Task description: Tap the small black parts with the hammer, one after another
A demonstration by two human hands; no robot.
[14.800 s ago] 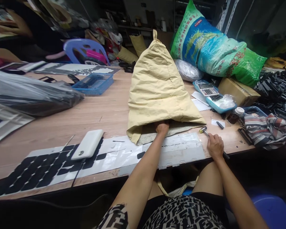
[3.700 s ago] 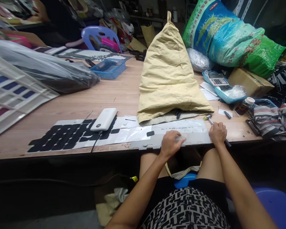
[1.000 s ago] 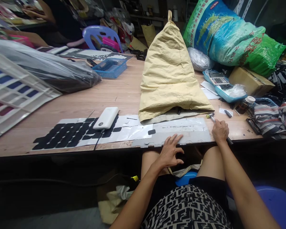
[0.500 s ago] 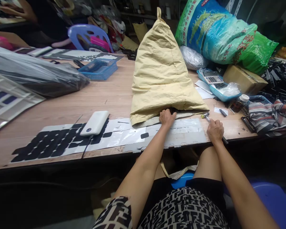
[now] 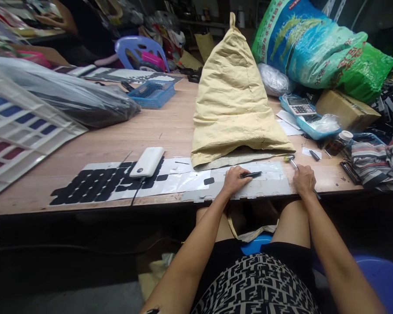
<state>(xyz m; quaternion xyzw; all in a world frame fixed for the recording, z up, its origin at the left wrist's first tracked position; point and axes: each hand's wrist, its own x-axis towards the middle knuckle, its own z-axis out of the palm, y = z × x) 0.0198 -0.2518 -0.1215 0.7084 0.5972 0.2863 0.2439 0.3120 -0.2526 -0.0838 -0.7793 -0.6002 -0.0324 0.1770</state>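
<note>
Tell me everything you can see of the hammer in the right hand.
The hammer is small: its head looks yellow at one end and silvery, like metal, at the other. A slim silvery shaft runs into the right hand, which grips it and hides the middle; a dark handle end shows behind, near the front edge of the table. It slants, head away from the person, by the near right corner of the yellow sack. Whether the head touches the table is unclear.
</note>
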